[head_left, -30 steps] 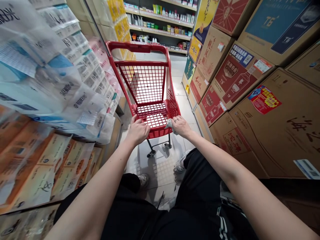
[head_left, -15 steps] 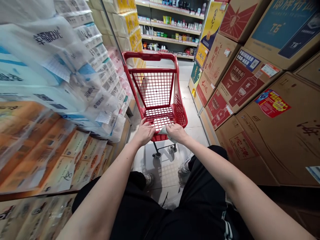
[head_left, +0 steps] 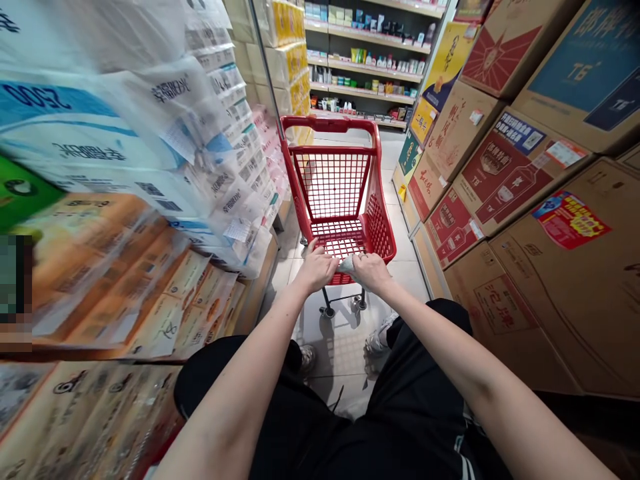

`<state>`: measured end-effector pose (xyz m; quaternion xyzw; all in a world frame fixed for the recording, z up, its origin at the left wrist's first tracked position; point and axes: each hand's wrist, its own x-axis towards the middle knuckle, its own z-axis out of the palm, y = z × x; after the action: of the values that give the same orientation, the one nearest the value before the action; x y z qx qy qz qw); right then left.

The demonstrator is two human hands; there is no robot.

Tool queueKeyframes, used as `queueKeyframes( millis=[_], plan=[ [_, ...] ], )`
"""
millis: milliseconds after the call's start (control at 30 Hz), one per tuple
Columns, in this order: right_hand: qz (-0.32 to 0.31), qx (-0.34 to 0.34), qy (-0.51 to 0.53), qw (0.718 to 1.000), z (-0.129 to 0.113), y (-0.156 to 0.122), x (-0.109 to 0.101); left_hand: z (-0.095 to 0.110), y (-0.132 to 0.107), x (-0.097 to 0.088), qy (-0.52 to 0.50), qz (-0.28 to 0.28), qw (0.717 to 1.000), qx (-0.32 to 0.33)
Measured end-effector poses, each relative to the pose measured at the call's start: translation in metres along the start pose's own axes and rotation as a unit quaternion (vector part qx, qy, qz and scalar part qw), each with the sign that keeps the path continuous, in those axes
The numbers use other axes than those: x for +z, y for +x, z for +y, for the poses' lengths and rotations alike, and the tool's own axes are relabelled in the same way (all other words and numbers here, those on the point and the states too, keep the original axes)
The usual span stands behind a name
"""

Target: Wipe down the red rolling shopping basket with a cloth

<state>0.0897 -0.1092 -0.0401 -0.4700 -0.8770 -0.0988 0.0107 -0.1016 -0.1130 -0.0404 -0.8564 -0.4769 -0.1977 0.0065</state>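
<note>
A small red shopping cart (head_left: 345,193) stands in a narrow store aisle straight ahead of me. Its basket holds nothing that I can see. My left hand (head_left: 316,269) is closed around the near rim of the cart. My right hand (head_left: 371,272) grips the same rim beside it and also presses a crumpled grey-white cloth (head_left: 347,264) against the rim. The two hands sit close together, almost touching. My legs in black clothes and my light shoes show below the cart.
Wrapped packs of tissue paper (head_left: 150,153) are stacked high on the left. Brown and red cardboard boxes (head_left: 505,180) line the right side. Shelves with small bottles (head_left: 370,67) close the aisle's far end. Pale floor tiles (head_left: 340,340) run between.
The view has shifted so the cart sits further right and lower in frame. My right hand slid left along the rim, closer to my left hand.
</note>
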Motion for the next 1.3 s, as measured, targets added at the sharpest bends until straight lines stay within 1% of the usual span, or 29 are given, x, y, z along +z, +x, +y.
queueKeyframes(
  millis=[67,100,200,300,367,400,467,533,633,667,733,767,800,867,967,1033,1100,1200,1300],
  plan=[
    [0.007,-0.016,0.003,1.000,-0.001,-0.002,-0.001,-0.007,-0.003,-0.003,-0.002,-0.002,1.000,0.005],
    [0.008,-0.029,0.002,1.000,0.002,-0.004,-0.001,-0.010,-0.005,-0.004,-0.004,-0.006,1.000,0.009],
    [0.011,-0.056,-0.012,0.998,0.025,-0.014,0.000,-0.018,-0.007,-0.010,-0.012,-0.018,1.000,0.013],
    [0.015,-0.069,-0.032,0.997,0.051,-0.025,0.002,-0.021,-0.007,-0.012,-0.022,-0.023,0.999,0.009],
    [0.010,-0.062,-0.040,0.997,0.058,-0.028,0.002,-0.019,-0.005,-0.011,-0.023,-0.019,1.000,0.008],
    [0.007,-0.048,-0.040,0.998,0.057,-0.028,0.002,-0.018,-0.005,-0.010,-0.025,-0.014,1.000,0.005],
    [0.002,-0.021,-0.032,0.999,0.046,-0.024,0.001,-0.014,-0.003,-0.007,-0.030,-0.005,1.000,-0.001],
    [0.001,-0.016,-0.015,1.000,0.026,-0.016,0.000,-0.011,-0.001,-0.005,-0.034,-0.007,0.999,-0.003],
    [-0.002,-0.035,0.017,0.999,-0.011,0.002,0.000,-0.007,0.000,-0.002,-0.044,-0.013,0.999,-0.007],
    [-0.008,-0.032,0.025,0.999,-0.022,0.008,0.000,-0.007,0.000,-0.002,-0.051,-0.011,0.999,-0.014],
    [-0.027,-0.013,0.042,0.999,-0.037,0.019,-0.001,-0.008,0.001,-0.001,-0.066,-0.006,0.997,-0.035],
    [-0.035,-0.002,0.052,0.998,-0.041,0.022,-0.002,-0.009,0.001,-0.002,-0.072,-0.008,0.996,-0.045],
    [-0.041,0.004,0.066,0.997,-0.042,0.025,-0.004,-0.010,0.001,-0.002,-0.077,-0.011,0.996,-0.052],
    [-0.059,0.002,0.105,0.993,-0.034,0.026,-0.010,-0.012,0.002,-0.003,-0.091,-0.018,0.994,-0.060],
    [-0.095,-0.023,0.157,0.983,-0.010,0.019,-0.019,-0.014,0.002,-0.005,-0.120,-0.025,0.990,-0.063],
    [-0.107,-0.026,0.155,0.982,0.008,0.011,-0.024,-0.013,0.003,-0.006,-0.138,-0.028,0.988,-0.068],
    [-0.101,-0.025,0.123,0.987,0.020,0.002,-0.026,-0.012,0.005,-0.007,-0.161,-0.028,0.983,-0.079],
    [-0.071,-0.022,0.072,0.995,0.025,-0.010,-0.026,-0.009,0.010,-0.010,-0.214,-0.026,0.972,-0.093],
    [-0.052,0.021,0.058,0.997,0.017,-0.013,-0.022,-0.004,0.011,-0.014,-0.267,-0.019,0.958,-0.106]
  ],
)
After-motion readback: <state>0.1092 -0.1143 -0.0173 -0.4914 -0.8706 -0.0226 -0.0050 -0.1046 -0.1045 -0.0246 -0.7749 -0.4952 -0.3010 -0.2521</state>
